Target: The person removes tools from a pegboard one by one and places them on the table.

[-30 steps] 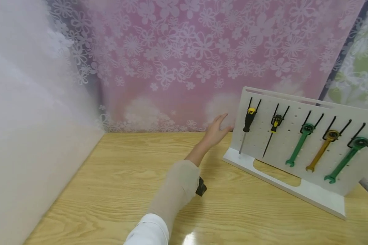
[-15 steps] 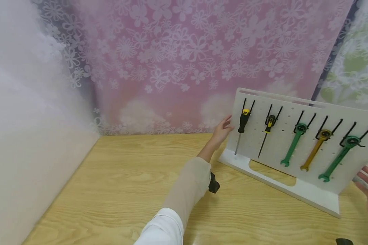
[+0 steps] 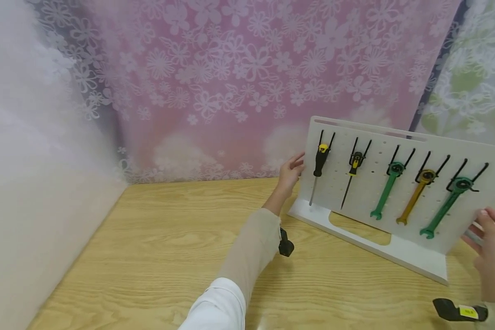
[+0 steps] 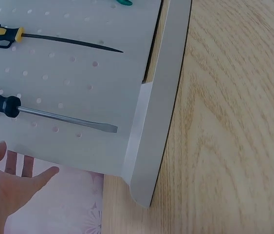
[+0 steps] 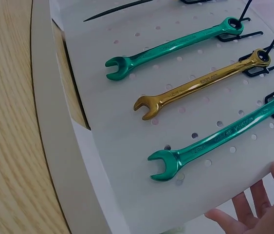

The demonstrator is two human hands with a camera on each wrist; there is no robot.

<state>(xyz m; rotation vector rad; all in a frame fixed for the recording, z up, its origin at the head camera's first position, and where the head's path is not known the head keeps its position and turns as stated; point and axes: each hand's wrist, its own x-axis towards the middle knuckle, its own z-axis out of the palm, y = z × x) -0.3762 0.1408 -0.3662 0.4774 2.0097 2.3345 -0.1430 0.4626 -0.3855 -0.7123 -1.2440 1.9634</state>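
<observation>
A white pegboard (image 3: 354, 192) stands upright on its white base (image 3: 425, 261). My left hand (image 3: 289, 176) is at its left edge, thumb in front and some fingers behind. In the left wrist view one finger stretches out below the edge. At the opposite edge, my right hand (image 3: 492, 243) holds the board with its thumb at the front and other fingers partly hidden behind. On black hooks hang a larger screwdriver (image 3: 320, 160), a thin screwdriver (image 3: 354, 165), a green wrench (image 3: 387, 190), a gold wrench (image 3: 414, 197) and a larger green wrench (image 3: 447, 206).
The base rests on a wood-grain table (image 3: 169, 256). A pink flowered curtain (image 3: 214, 82) hangs behind, with a white wall (image 3: 37, 174) at the left. The base has a wide cutout (image 3: 359, 229). Black wrist devices sit below both hands.
My left hand has moved right and up to the board's left edge. My right hand has come in from the right to the opposite edge. The tools hang as before; the view has shifted slightly.
</observation>
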